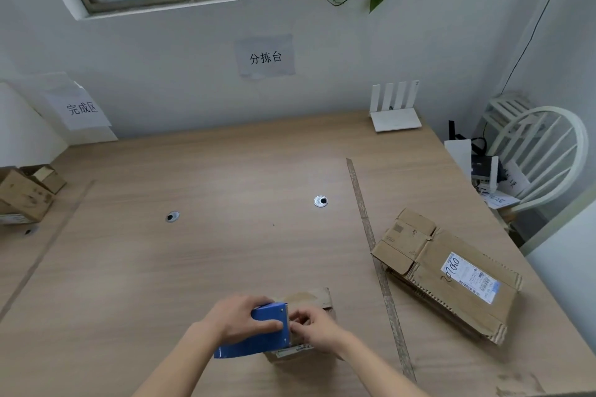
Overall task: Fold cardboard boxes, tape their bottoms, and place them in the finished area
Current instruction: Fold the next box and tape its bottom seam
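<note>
The box [308, 301] sits at the table's [225, 251] near edge, under both hands. The left hand [240, 319] grips the dispenser [267, 329] on top of it — the right hand [317, 327] pinches at its mouth, probably freeing tape. Flat boxes [451, 274] wait to the right.

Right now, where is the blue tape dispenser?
In the head view, low and centre: the left hand grips the blue tape dispenser on the small cardboard box.

Wooden table [225, 171], small box [309, 298], flattened cardboard stack [451, 274], router [395, 119], folded boxes [25, 196] far left
</note>
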Demonstrator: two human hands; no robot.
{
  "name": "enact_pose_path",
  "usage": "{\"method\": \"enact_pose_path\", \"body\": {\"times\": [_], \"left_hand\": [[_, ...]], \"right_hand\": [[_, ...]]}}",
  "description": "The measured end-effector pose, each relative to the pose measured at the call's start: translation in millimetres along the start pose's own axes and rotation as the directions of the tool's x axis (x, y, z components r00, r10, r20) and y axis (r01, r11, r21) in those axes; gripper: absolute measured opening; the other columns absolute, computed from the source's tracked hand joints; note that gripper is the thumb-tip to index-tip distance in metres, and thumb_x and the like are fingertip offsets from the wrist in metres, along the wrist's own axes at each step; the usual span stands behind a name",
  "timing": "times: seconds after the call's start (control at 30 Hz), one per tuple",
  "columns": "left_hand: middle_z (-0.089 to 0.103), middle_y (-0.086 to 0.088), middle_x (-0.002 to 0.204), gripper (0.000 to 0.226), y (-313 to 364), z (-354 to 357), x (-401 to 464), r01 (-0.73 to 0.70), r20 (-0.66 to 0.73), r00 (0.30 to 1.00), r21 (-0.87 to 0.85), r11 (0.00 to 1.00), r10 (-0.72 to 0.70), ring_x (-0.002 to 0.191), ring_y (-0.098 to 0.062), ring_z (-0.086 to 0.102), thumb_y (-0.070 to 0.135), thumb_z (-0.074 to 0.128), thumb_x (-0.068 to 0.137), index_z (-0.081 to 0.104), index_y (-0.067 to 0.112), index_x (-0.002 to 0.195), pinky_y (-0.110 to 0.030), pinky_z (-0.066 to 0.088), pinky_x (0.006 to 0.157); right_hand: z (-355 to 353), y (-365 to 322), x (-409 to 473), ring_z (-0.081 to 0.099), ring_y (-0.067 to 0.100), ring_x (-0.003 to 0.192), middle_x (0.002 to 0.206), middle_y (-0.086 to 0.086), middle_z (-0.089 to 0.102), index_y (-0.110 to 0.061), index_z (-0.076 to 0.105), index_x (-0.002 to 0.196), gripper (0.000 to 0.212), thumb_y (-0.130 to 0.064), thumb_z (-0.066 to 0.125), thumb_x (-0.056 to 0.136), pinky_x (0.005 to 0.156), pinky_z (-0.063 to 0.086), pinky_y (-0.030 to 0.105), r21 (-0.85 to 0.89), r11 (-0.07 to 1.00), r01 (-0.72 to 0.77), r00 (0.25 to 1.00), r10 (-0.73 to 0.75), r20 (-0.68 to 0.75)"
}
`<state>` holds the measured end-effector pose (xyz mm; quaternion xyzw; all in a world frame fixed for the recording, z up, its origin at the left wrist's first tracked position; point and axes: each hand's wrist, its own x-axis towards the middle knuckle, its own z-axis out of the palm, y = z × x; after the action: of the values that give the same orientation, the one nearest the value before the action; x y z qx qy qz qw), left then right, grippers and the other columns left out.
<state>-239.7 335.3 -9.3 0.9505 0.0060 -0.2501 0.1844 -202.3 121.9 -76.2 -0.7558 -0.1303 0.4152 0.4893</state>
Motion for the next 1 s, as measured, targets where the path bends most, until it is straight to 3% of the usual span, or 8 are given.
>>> {"method": "enact_pose_path", "body": {"times": [0.1, 0.27, 0.43, 0.57, 0.67, 0.73, 0.87, 1.0], "left_hand": [[0.066, 0.029, 0.101, 0.06, 1, -3, -1, 0.002, -0.008, 1.0, -0.022, 1.0, -0.002, 0.085, 0.003, 0.06, 0.089, 0.046, 0.071, 0.056, 0.055, 0.12, -0.022, 0.044, 0.069], [0.066, 0.03, 0.103, 0.062, 2, -6, 0, 0.008, 0.004, 1.0, -0.02, 1.0, -0.008, 0.086, 0.004, 0.06, 0.091, 0.045, 0.071, 0.054, 0.056, 0.122, -0.021, 0.044, 0.069], [0.063, 0.025, 0.098, 0.065, 11, -2, 3, 0.027, -0.058, 0.998, 0.084, 0.996, -0.022, 0.083, -0.004, 0.059, 0.09, 0.039, 0.075, 0.056, 0.049, 0.122, -0.026, 0.045, 0.067], [0.069, 0.01, 0.099, 0.065, 33, 2, 14, 0.056, -0.073, 0.997, 0.242, 0.969, -0.04, 0.084, -0.016, 0.064, 0.086, 0.037, 0.078, 0.063, 0.034, 0.109, -0.031, 0.046, 0.066], [0.069, 0.007, 0.1, 0.066, 45, -1, 23, 0.075, -0.06, 0.996, 0.251, 0.965, -0.062, 0.083, -0.017, 0.063, 0.086, 0.035, 0.082, 0.063, 0.032, 0.108, -0.03, 0.042, 0.063], [0.07, 0.006, 0.102, 0.068, 49, -3, 27, 0.081, -0.044, 0.996, 0.235, 0.969, -0.072, 0.086, -0.019, 0.063, 0.088, 0.035, 0.082, 0.064, 0.032, 0.109, -0.032, 0.045, 0.068], [0.07, 0.006, 0.102, 0.062, 58, -4, 33, 0.07, -0.016, 0.998, 0.232, 0.97, -0.068, 0.089, -0.02, 0.064, 0.089, 0.038, 0.078, 0.06, 0.034, 0.098, -0.034, 0.044, 0.073], [0.07, 0.006, 0.101, 0.058, 64, -4, 38, 0.065, 0.008, 0.998, 0.244, 0.968, -0.069, 0.089, -0.02, 0.064, 0.088, 0.041, 0.079, 0.059, 0.035, 0.095, -0.034, 0.044, 0.073]], "right_hand": [[0, 2, 0, 0.058, 0.008, 0.078, 0.086, -0.003, 0.063, -0.02, 0.065, 0.097, 0.007, -0.022, 0.059, 0.101, 0.079, 0.052, 0.028, 0.057, 0.998, -0.003, 0.999, 0.005, -0.038], [0, 1, 0, 0.063, 0.0, 0.067, 0.082, -0.006, 0.069, -0.018, 0.066, 0.097, 0.011, -0.017, 0.057, 0.102, 0.065, 0.051, 0.019, 0.138, 0.99, -0.026, 0.999, 0.031, -0.039], [1, 9, 3, 0.067, 0.01, 0.073, 0.08, -0.001, 0.069, -0.02, 0.065, 0.081, 0.017, -0.019, 0.062, 0.098, 0.076, 0.061, 0.033, 0.172, 0.984, -0.054, 0.984, 0.082, -0.158], [0, 17, 0, 0.074, 0.022, 0.088, 0.09, 0.006, 0.073, -0.014, 0.064, 0.089, 0.017, -0.029, 0.062, 0.096, 0.082, 0.062, 0.042, 0.202, 0.976, -0.083, 0.958, 0.134, -0.255], [-13, 21, -4, 0.076, 0.019, 0.071, 0.076, 0.007, 0.075, -0.009, 0.063, 0.092, 0.017, -0.025, 0.062, 0.099, 0.073, 0.064, 0.039, 0.278, 0.955, -0.108, 0.918, 0.203, -0.341], [-26, 26, -10, 0.076, 0.02, 0.066, 0.074, 0.008, 0.075, -0.009, 0.064, 0.091, 0.016, -0.023, 0.061, 0.099, 0.069, 0.064, 0.038, 0.304, 0.945, -0.117, 0.881, 0.24, -0.407], [-50, 40, -18, 0.074, 0.013, 0.06, 0.083, 0.009, 0.073, -0.011, 0.064, 0.089, 0.017, -0.024, 0.061, 0.099, 0.058, 0.062, 0.027, 0.253, 0.951, -0.177, 0.811, 0.287, -0.51], [-59, 46, -17, 0.074, 0.019, 0.059, 0.097, 0.01, 0.068, -0.01, 0.064, 0.091, 0.017, -0.025, 0.061, 0.099, 0.065, 0.064, 0.035, 0.276, 0.933, -0.231, 0.821, 0.339, -0.459]]}}
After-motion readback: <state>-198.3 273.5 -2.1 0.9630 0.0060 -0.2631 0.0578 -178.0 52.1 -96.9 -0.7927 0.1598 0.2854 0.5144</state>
